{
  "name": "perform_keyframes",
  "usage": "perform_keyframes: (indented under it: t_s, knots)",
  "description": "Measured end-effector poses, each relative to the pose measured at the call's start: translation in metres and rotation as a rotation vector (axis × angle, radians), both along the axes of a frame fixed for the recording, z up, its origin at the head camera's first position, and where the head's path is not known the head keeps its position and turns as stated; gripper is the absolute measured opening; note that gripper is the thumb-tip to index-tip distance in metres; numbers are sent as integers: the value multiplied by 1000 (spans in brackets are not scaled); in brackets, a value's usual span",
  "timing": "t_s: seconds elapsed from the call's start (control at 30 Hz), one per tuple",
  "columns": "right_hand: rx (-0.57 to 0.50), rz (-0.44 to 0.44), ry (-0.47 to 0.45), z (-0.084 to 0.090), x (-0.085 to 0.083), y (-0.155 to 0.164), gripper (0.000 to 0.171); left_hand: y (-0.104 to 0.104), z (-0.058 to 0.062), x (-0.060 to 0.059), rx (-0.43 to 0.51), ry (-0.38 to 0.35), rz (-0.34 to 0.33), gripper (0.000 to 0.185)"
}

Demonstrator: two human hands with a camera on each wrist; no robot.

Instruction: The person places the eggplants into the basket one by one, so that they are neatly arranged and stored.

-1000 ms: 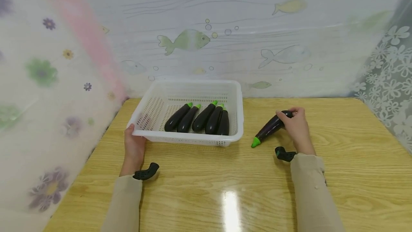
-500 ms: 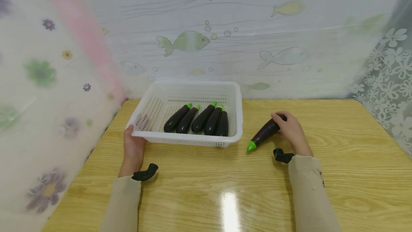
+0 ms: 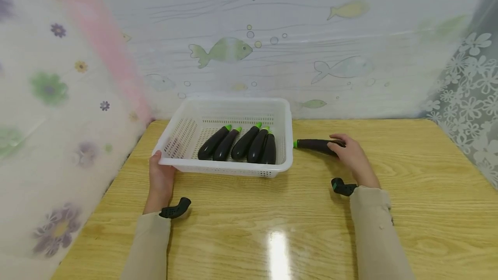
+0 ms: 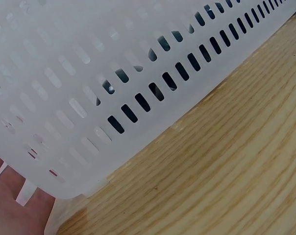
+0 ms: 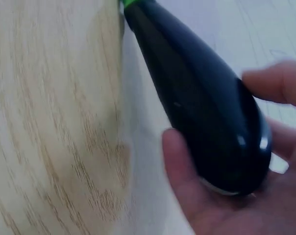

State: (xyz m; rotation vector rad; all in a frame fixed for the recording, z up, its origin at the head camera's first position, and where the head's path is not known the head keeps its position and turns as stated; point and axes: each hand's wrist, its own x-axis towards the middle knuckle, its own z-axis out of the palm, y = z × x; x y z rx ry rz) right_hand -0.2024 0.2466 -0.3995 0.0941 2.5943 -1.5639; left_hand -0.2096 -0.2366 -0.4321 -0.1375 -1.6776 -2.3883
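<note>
A white plastic basket [image 3: 225, 166] stands on the table with several dark eggplants [image 3: 213, 143] lying side by side in it, green stems toward the back. My left hand [image 3: 161, 180] holds the basket's front left corner, thumb over the rim. In the left wrist view, part of that hand [image 4: 18, 203] shows beside the slotted wall. To the right of the basket, my right hand [image 3: 351, 159] grips another eggplant [image 3: 315, 144] by its thick end. Its green stem points left, at the basket's right side. Thumb and fingers lie on opposite sides of this eggplant [image 5: 202, 98] in the right wrist view.
The wood-grain table [image 3: 233, 228] runs back to a wall sheet [image 3: 280, 55] printed with fish. A flowered sheet [image 3: 58, 120] borders the left side. Black wrist devices [image 3: 177, 208] sit at both cuffs.
The eggplant in my right hand has turned from slanting down-left to nearly level, its stem swinging up and left to the basket's side. My left hand keeps its hold on the basket.
</note>
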Motion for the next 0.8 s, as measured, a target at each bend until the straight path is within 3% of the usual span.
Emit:
perform_keyframes:
  t_s: [0.2, 0.57, 0.8]
  knots:
    - [135, 127, -82, -1, 0, -4, 51, -1, 0, 2, -3, -9, -5, 53]
    - [195, 141, -138, 3, -1, -5, 52, -1, 1, 1, -12, -17, 4, 54]
    - [313, 169, -76, -2, -5, -6, 63, -1, 2, 1, -7, -27, -6, 53]
